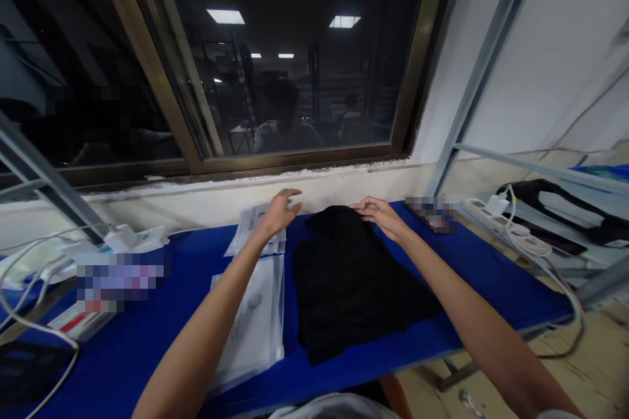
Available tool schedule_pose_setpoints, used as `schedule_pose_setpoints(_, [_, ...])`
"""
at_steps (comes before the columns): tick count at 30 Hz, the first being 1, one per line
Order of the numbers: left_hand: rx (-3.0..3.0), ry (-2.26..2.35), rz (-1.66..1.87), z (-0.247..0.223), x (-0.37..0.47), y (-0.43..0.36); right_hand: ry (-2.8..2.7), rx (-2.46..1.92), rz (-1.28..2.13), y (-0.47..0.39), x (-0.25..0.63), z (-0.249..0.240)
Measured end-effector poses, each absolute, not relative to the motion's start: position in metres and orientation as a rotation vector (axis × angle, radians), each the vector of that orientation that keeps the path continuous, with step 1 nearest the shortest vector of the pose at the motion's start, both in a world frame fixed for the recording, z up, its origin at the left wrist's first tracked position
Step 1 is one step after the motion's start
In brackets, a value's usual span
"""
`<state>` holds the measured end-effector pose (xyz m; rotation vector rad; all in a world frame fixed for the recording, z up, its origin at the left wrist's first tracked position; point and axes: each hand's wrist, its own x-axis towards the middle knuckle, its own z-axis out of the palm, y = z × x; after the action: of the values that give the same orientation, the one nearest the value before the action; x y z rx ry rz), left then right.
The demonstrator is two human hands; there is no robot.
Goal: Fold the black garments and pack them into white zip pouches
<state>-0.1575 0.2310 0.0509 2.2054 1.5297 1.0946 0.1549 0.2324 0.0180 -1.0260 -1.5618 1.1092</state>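
Observation:
A black cloth garment (354, 288) lies spread on the blue table (162, 314). My right hand (379, 215) is at the garment's far right edge, its fingertips pinched on the fabric. Above a stack of clear plastic packets (246, 229), my left hand (282, 211) hovers to the left of the garment with its fingers apart and nothing in them. Nearer to me, beside the garment's left edge, lies a larger white zip bag (255, 321), partly covered by my left forearm.
White power strips with cables stand at the left (147, 239) and right (491, 216). A phone-like dark item (432, 215) lies at the table's back right. Metal posts rise on both sides, and a window (304, 78) is behind.

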Motion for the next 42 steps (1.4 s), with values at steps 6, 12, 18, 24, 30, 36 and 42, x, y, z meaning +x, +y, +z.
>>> schedule_pose_setpoints(6, [2.361, 1.305, 0.865, 0.016, -0.123, 0.225, -1.574, -0.835, 1.253, 0.219, 0.145, 0.021])
schedule_pose_setpoints(12, [2.473, 1.289, 0.701, 0.01, -0.121, 0.225, -1.989, -0.963, 0.749, 0.221, 0.126, -0.01])
schedule_pose_setpoints(18, [2.467, 1.321, 0.757, 0.027, -0.125, 0.22, -1.911, -0.904, 0.85, 0.218, 0.132, 0.01])
schedule_pose_setpoints(24, [2.225, 1.209, 0.825, 0.047, -0.125, 0.216, -1.501, -0.772, 1.264, 0.218, 0.146, 0.029])
schedule_pose_setpoints(30, [1.939, 0.841, 0.504, 0.1, -0.117, 0.177, -1.49, -0.79, 1.588, 0.223, 0.182, 0.037])
schedule_pose_setpoints(36, [2.002, 0.981, 0.769, 0.089, -0.107, 0.182, -1.972, -0.858, 1.461, 0.222, 0.183, 0.039])
schedule_pose_setpoints(42, [2.375, 1.029, 0.228, 0.04, -0.094, 0.193, -2.372, -0.936, 1.336, 0.227, 0.182, 0.029])
